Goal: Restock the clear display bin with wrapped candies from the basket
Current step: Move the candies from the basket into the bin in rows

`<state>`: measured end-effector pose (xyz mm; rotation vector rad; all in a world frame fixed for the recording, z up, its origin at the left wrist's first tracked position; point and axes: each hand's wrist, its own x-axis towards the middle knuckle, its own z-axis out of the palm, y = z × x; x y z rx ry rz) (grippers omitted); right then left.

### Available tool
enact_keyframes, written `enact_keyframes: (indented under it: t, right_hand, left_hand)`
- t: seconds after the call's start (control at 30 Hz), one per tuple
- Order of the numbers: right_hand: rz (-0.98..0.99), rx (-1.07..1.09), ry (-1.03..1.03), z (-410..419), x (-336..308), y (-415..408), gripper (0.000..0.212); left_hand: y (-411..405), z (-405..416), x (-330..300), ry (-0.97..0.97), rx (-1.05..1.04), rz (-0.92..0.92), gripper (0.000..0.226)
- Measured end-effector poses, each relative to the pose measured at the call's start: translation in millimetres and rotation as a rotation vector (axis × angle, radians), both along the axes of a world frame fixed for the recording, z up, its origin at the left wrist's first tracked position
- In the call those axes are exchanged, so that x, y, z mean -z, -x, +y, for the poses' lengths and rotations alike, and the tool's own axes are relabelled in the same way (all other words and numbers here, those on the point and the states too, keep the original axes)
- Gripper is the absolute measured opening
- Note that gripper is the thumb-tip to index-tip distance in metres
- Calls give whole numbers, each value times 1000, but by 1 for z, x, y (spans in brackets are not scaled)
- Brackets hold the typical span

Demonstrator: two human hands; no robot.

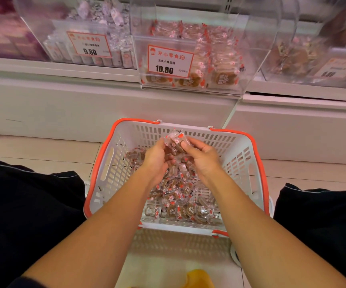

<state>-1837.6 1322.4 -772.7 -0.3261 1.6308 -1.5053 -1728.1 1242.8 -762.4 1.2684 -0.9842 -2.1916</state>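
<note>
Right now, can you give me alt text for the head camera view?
Both hands, left hand and right hand, hold a bunch of wrapped candies together above a white basket with orange trim, which has more candies in it. Ahead on the shelf stands a clear bin, partly filled, with a 10.80 price tag.

Pale tiled floor [43, 150] down low, and the white basket [113, 163] with its orange rim sits right on it, close against the foot of the white shelf [84, 73]. Up on that shelf's front edge, three clear bins stand side by side, the middle display bin [249, 59] tagged 10.80.
</note>
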Motion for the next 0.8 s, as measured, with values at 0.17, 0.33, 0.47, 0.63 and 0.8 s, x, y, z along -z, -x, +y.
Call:
enact_keyframes:
  t: [0.17, 0.33, 0.47, 0.63, 0.8]
  right_hand:
    - [288, -129, 15, -4, -9, -16, 47]
    - [659, -346, -50, -5, -14, -38, 54]
    - [609, -432, -74, -5, -17, -38, 53]
    - [532, -404, -68, -7, -26, -29, 51]
    - [629, -442, -110, -4, -47, -12, 43]
  left_hand:
    - [9, 3, -12, -80, 28, 41, 79]
    - [12, -2, -21, -386, -122, 215, 82]
    - [9, -6, -24, -376, -152, 171, 62]
    - [6, -4, -20, -307, -116, 122, 47]
    - [5, -2, -26, -253, 64, 102, 75]
